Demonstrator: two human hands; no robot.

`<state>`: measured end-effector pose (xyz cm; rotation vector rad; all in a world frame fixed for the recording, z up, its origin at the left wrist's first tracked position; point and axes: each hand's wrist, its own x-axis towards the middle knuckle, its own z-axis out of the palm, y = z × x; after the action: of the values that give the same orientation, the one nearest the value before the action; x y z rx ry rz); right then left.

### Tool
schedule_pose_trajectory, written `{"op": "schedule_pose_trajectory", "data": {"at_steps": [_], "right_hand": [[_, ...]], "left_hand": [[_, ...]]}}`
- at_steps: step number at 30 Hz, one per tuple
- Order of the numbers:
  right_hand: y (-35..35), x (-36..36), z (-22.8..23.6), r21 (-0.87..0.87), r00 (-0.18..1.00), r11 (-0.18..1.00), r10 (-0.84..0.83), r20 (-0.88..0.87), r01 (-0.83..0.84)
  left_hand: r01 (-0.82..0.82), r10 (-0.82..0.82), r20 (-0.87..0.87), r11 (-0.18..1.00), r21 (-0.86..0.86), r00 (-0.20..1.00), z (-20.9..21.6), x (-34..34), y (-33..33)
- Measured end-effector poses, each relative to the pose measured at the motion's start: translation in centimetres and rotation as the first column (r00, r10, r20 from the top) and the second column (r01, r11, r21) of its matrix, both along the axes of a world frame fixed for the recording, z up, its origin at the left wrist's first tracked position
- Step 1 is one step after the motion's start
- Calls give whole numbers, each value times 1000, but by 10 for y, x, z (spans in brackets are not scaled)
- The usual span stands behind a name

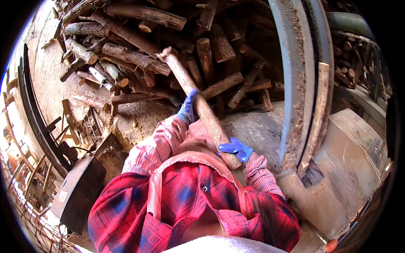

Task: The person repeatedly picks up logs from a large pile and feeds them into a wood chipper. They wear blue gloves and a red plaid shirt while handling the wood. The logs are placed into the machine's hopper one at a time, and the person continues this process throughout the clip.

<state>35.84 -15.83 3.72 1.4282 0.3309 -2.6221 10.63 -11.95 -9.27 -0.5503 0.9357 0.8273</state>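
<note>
While both gloved hands are on the log, the work reads as a lift/carry step: one piece taken from the stack, not yet set anywhere.

Fingers: L hand, blue glove, fingers curled round the shaft approx. mid-length, closed on the wood. R hand, blue glove, wrapped over the near butt end, also closed on it; thumb side not visible, so how tight the grip is can't be told.

Log: long, straight, bark partly stripped, pale. Held slanting, near end low by the chest, far end up and to the left, its tip over the woodpile. Whether the tip touches pile pieces: can't tell. Seems off the ground.

Outward: red/pink check sleeves, red plaid shirt below. Pile = many short round logs, stacked loosely, filling upper centre. Right of hands, a big curved metal guard w/ sawdust crusted on its rim, and a thin stick leaning along it. Below that a pale machine table. Left: dusty concrete floor, dark metal box.

Judgement, next move: needs the far end swung clear of the pile w/o snagging neighbours, both grips kept closed since the piece is long and front-heavy; keep the tip away from the guard rim.
</note>
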Motion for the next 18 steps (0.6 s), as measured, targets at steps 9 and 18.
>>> {"op": "schedule_pose_trajectory", "data": {"at_steps": [9, 18], "right_hand": [[55, -47, 30, 782, 970, 598, -241, -33, 175], [237, 5, 82, 954, 730, -244, -619, -292, 174]], "left_hand": [[115, 94, -331, 820, 560, 939, 139, 21, 104], [295, 134, -325, 204, 934, 936, 299, 109, 247]]}}
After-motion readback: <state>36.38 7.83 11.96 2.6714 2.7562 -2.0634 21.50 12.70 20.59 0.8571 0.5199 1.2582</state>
